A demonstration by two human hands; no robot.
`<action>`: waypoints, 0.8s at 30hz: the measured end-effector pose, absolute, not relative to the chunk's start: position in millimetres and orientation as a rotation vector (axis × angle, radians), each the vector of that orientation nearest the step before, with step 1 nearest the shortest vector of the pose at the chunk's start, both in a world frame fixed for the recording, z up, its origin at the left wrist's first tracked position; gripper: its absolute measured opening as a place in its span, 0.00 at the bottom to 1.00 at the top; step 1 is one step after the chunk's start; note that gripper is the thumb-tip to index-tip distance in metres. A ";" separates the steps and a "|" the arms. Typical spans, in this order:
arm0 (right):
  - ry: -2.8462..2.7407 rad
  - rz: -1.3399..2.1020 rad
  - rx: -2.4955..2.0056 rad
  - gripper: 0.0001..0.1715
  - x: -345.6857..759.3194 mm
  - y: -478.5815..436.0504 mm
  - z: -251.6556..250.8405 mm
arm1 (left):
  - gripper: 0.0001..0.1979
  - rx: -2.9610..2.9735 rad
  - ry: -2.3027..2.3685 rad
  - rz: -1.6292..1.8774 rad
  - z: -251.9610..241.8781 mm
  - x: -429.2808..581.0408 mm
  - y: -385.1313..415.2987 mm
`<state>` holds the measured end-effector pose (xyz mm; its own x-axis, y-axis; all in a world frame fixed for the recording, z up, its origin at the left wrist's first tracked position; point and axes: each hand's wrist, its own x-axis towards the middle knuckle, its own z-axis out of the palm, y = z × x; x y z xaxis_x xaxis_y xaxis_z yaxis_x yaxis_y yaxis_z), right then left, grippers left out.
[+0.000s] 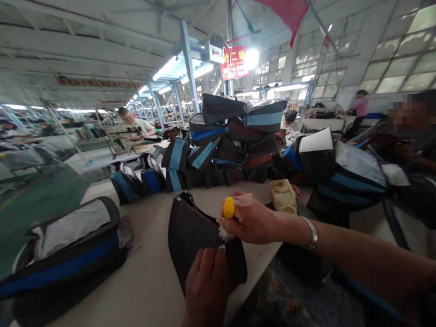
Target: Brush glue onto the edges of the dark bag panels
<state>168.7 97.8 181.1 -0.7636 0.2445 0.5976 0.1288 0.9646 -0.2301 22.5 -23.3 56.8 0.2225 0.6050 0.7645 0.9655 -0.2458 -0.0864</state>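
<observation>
Right hand [252, 218] closed narrow, fingers pinching a yellow object [229, 207]; a white tuft [225, 233] shows just below it, touching the edge of a dark bag [194, 236]. The bag lies on the worktop [150, 281], near centre. Left hand [206, 286] holds the bag's near edge. A cream plastic bottle [282, 196] lies just beyond the right hand. One blue-striped bag [61, 254] lies near left; a heap of bags [231, 150] stands far on the worktop. A co-worker [405, 131] sits at right.
</observation>
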 end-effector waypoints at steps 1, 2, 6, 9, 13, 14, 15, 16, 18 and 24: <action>-2.439 0.166 -0.261 0.13 169.5 99.5 181.0 | 0.04 -1.949 -1.428 -0.814 55.6 22.9 -22.8; -2.414 0.128 -0.271 0.13 170.6 100.4 181.7 | 0.05 -1.955 -1.425 -0.812 54.8 23.4 -22.3; -2.443 0.114 -0.232 0.12 173.4 99.3 183.7 | 0.04 -1.941 -1.441 -0.793 55.2 25.7 -20.5; -2.638 0.034 -0.047 0.09 174.9 102.0 180.7 | 0.03 -1.951 -1.417 -0.762 55.3 26.6 -19.4; -2.605 0.059 0.113 0.06 185.9 103.8 188.2 | 0.04 -1.952 -1.416 -0.742 53.7 26.3 -19.8; -2.541 0.131 0.129 0.05 190.4 103.5 192.3 | 0.05 -1.952 -1.419 -0.755 53.4 25.8 -20.1; -2.461 0.199 0.117 0.05 195.5 104.0 196.1 | 0.05 -1.957 -1.423 -0.774 53.3 24.9 -20.5; -2.381 0.251 0.065 0.05 201.3 106.0 198.9 | 0.05 -1.957 -1.421 -0.807 53.4 23.7 -20.9; -2.246 0.290 -0.137 0.06 215.8 117.3 198.8 | 0.06 -1.945 -1.418 -0.865 53.9 19.9 -21.9; -2.090 0.338 -0.925 0.09 297.3 183.9 137.1 | 0.10 -1.959 -1.213 -0.785 53.3 1.1 -21.6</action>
<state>297.3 183.9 137.1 -0.4058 0.7144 0.5700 0.4987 0.6957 -0.5170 1.1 -21.6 53.3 0.3801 0.4961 0.7806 0.9153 -0.3231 -0.2404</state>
